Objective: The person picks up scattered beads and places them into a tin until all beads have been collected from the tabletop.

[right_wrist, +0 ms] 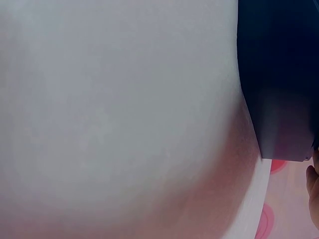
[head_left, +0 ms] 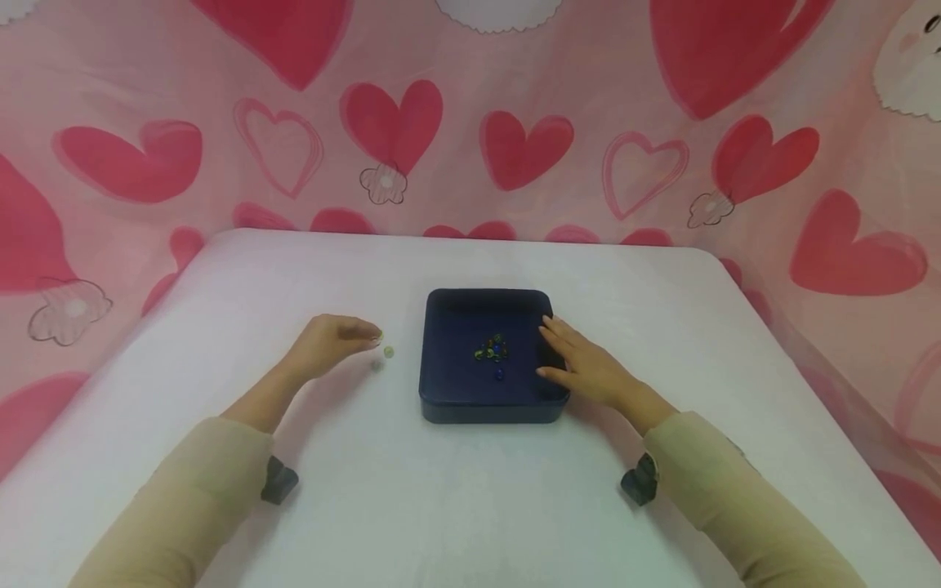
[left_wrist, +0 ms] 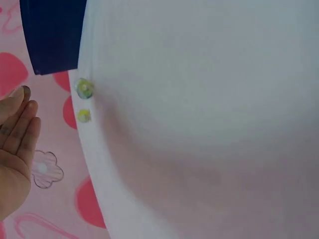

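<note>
My left hand (head_left: 334,339) is left of the dark blue square tray (head_left: 494,413), thumb and fingertips together. A small marble, mostly hidden, shows at those fingertips and appears pinched. Just beside them on the white table lie a yellow-green marble (head_left: 388,351) and a clearer marble (head_left: 377,365). In the left wrist view the left hand (left_wrist: 17,144) is at the left edge, near the same two marbles. Inside the tray sits a loose cluster of marbles (head_left: 491,351), with a blue marble (head_left: 500,374) nearer the front. With fingers extended, my right hand (head_left: 588,363) rests over the tray's right rim, holding nothing.
The white-covered table (head_left: 485,498) surrounds the tray on all sides. Behind it hangs a pink cloth (head_left: 456,204) with red hearts. Dark wrist-worn devices sit under both sleeves, the left device (head_left: 279,480) and the right device (head_left: 639,480), above the table.
</note>
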Demonstrator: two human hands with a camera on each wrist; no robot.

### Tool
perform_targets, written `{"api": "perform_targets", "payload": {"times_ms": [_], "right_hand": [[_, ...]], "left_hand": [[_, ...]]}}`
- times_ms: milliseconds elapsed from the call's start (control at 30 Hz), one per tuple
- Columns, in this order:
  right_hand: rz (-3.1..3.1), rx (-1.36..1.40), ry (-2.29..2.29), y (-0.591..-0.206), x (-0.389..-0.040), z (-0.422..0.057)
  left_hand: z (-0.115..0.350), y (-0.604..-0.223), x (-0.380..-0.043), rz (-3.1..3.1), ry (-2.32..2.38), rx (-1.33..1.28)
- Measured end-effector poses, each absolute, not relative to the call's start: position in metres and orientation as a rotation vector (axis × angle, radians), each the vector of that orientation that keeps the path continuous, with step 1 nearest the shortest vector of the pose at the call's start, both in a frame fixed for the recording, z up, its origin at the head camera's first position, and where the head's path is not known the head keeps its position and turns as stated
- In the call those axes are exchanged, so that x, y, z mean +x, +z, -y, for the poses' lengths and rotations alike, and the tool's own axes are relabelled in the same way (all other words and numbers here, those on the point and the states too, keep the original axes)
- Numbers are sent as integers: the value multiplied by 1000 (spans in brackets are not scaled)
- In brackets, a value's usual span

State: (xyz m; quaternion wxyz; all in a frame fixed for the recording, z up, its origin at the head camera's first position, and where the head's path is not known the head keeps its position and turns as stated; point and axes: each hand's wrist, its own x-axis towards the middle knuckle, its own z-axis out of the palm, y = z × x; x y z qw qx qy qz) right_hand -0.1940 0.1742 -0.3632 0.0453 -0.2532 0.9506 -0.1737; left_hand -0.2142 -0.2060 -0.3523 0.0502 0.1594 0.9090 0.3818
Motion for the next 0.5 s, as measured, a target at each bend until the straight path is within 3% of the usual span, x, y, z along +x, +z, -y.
{"api": "perform_targets", "payload": {"times_ms": [500], "right_hand": [[-2897, -760, -528, -361, -193, -174]], "left_hand": [[161, -335, -208, -2601, 1281, 502]]}}
